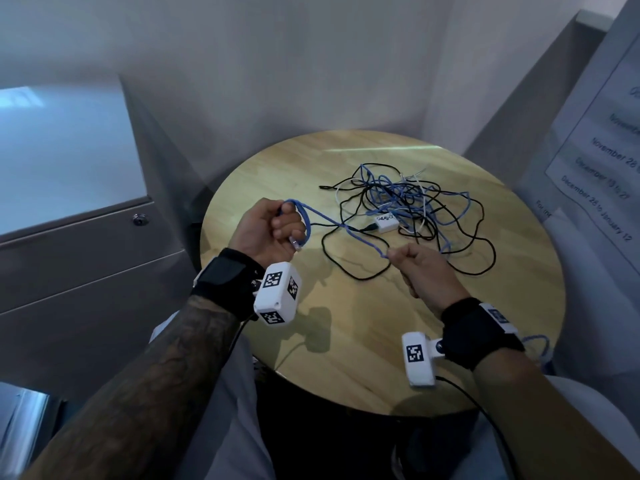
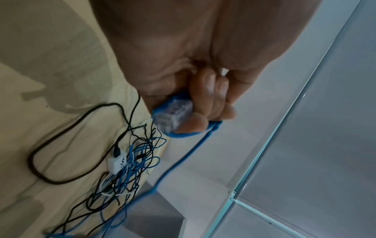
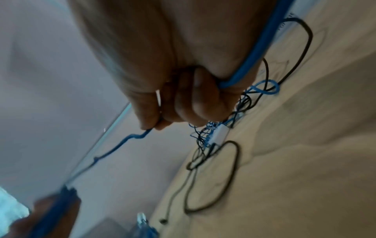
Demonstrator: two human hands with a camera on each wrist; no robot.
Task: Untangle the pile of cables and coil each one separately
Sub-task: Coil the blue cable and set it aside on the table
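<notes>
A tangled pile of blue, black and white cables [image 1: 408,202] lies on the round wooden table [image 1: 346,341], with a small white adapter [image 1: 387,222] in it. My left hand [image 1: 277,226] is raised above the table's left edge and grips a loop of the blue cable [image 1: 329,221], its clear plug [image 2: 173,114] sticking out by the fingers. My right hand [image 1: 415,265] pinches the same blue cable [image 3: 244,75] nearer the pile, and the stretch between the hands hangs fairly taut. The pile [image 2: 126,169] and the adapter [image 3: 219,132] show in both wrist views.
A grey cabinet with a lock [image 1: 140,220] stands to the left of the table. A printed paper notice [image 1: 606,150] hangs on the wall to the right. A black cable loop [image 1: 356,258] lies on the table between the hands. White walls close in behind.
</notes>
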